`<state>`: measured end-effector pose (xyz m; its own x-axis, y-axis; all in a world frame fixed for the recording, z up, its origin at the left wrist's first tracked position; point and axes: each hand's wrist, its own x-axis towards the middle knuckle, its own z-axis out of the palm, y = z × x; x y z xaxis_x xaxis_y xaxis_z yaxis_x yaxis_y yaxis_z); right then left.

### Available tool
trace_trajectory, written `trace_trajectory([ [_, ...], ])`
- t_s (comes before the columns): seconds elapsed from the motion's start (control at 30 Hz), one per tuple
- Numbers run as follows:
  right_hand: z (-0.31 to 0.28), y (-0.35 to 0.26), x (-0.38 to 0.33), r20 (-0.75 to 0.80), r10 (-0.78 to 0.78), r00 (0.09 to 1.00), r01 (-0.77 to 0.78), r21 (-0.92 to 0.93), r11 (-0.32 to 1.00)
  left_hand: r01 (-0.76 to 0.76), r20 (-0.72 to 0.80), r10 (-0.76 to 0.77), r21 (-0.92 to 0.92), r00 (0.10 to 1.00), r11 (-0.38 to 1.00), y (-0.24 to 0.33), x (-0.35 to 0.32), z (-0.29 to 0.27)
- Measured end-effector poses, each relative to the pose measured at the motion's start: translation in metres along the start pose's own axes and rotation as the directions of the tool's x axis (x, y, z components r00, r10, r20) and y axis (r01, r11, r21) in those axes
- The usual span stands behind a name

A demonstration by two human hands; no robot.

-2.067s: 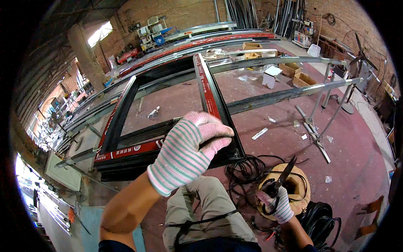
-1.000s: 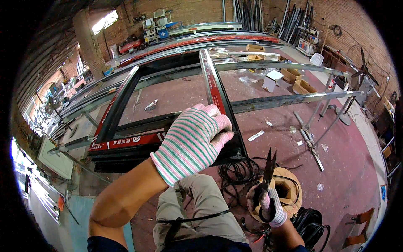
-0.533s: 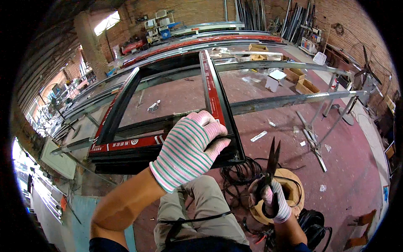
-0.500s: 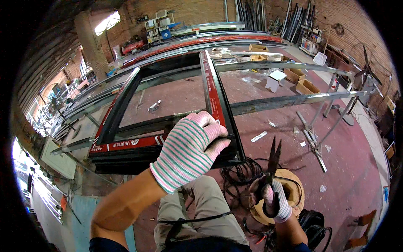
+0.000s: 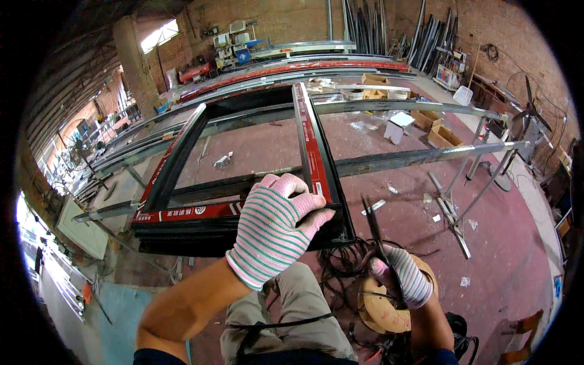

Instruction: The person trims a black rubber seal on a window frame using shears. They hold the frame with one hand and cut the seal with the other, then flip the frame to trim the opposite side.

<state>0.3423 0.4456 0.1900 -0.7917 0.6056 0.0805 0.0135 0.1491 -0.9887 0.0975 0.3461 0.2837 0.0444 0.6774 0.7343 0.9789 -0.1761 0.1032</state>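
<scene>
A black rectangular window frame [image 5: 313,152] with red protective film on its faces lies across metal rails in front of me. My left hand [image 5: 271,231], in a pink-and-green striped glove, rests over its near right corner. Thumb and fingers are pinched together there; whatever is between them is hidden. To the right of that corner, my gloved right hand [image 5: 406,275] grips dark scissors [image 5: 373,228] by the handles, blades pointing up and seen nearly edge-on. The scissors are apart from the frame.
Metal support rails [image 5: 420,155] run behind and under the frame. Below my right hand are a round tan spool [image 5: 377,304] and tangled black strip [image 5: 340,261]. Cardboard boxes [image 5: 444,137] and a standing fan [image 5: 529,115] are at the right. Scraps litter the reddish floor.
My right hand has moved slightly up and left with the scissors, closer to the frame's corner; the blades have turned more edge-on. My left hand stays at the corner, still pinched.
</scene>
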Motion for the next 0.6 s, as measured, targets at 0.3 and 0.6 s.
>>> trace_trajectory([
  [0.3,-0.033,-0.019,0.011,0.129,0.005,0.992,0.042,-0.363,0.931,0.094,0.042,-0.09,-0.088,0.995,0.992,0.0,0.003,-0.003],
  [0.6,-0.047,-0.018,0.018,0.185,0.098,0.978,-0.006,-0.444,0.896,0.092,0.046,-0.087,-0.124,0.995,0.988,-0.002,0.004,-0.003],
])
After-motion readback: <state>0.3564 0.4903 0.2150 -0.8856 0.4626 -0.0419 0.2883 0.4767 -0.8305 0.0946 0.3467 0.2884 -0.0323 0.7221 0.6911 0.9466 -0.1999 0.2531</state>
